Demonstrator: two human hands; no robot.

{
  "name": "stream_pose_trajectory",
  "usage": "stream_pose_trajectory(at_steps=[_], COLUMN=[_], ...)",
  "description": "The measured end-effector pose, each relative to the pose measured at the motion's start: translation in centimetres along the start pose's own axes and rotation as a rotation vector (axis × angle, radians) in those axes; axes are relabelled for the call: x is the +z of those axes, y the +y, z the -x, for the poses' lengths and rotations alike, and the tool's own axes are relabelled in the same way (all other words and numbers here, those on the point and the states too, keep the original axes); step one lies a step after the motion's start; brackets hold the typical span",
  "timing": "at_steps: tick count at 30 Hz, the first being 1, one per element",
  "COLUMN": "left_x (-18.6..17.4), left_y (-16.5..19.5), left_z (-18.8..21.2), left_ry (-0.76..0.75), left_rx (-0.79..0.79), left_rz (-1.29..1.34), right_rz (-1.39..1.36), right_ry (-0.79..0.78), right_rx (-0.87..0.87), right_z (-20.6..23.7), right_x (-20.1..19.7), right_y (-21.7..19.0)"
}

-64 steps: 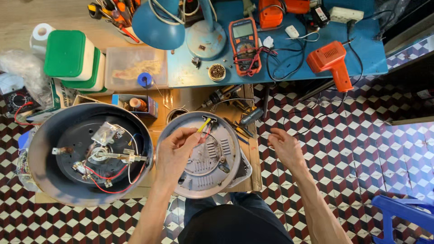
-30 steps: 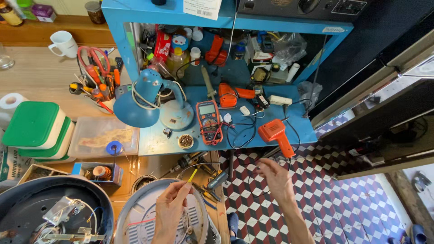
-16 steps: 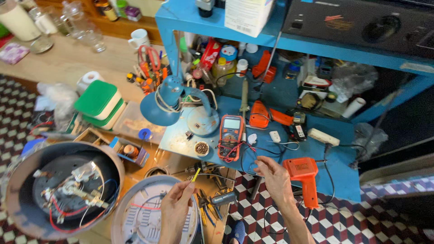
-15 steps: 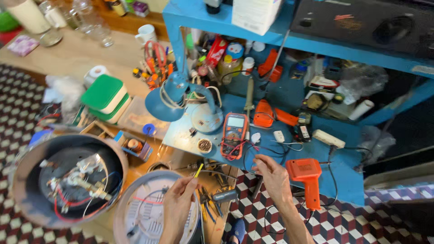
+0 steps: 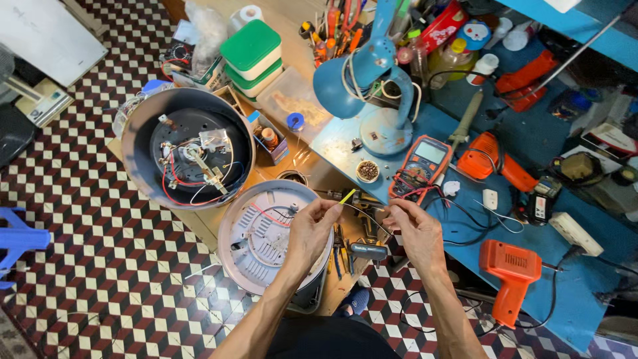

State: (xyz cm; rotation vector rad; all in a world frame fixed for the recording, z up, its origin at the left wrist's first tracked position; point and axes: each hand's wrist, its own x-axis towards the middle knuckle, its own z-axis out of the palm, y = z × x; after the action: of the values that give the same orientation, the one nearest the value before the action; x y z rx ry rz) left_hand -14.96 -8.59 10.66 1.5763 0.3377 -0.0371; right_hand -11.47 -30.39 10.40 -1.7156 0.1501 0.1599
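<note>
My left hand (image 5: 311, 231) pinches one end of a thin wire with a yellow tip (image 5: 347, 196), held up over a round pinkish appliance base plate (image 5: 256, 247). My right hand (image 5: 413, 234) pinches the same wire (image 5: 364, 211) a little further right, so the wire runs between both hands. Below the hands several small hand tools (image 5: 362, 251) lie on the wooden bench. A dark round appliance housing (image 5: 187, 147) with red and white wiring inside sits to the left. An orange multimeter (image 5: 421, 166) lies just beyond my right hand.
A blue desk lamp (image 5: 372, 80) stands on the blue bench (image 5: 565, 319). An orange heat gun (image 5: 512, 276) lies at right. Green-lidded boxes (image 5: 252, 53), a tool cup and bottles crowd the back. A blue stool (image 5: 20, 242) stands on the checked floor at left.
The view has swung down and left, now showing more floor and both appliance parts. Both hands stay together on the wire, with little change in grip.
</note>
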Motion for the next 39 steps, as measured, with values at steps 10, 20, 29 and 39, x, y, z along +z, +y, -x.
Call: stream_pose_trajectory(at_steps=[10,20,29,39], left_x=[-6.8,-11.3,-14.9,-15.5], left_y=[1.3,-2.8,-3.9,-5.6], left_z=[-3.9,-10.3,-13.0,-15.1], left_ry=[0.159,-0.049,-0.044,-0.085], left_rx=[-0.141,-0.265,-0.404,-0.323], left_rz=[0.255,0.513,0.613,0.780], right_rz=[0.067,0.147,0.150,0.322], right_ry=[-0.152,0.018,0.114,0.300], right_rx=[0.049,-0.126,-0.018,-0.046], right_z=[-4.5,-13.8,-22.7,-29.1], right_x=[11.7,23.0,24.0,23.6], right_y=[-4.0,-5.3,-6.0,-7.6])
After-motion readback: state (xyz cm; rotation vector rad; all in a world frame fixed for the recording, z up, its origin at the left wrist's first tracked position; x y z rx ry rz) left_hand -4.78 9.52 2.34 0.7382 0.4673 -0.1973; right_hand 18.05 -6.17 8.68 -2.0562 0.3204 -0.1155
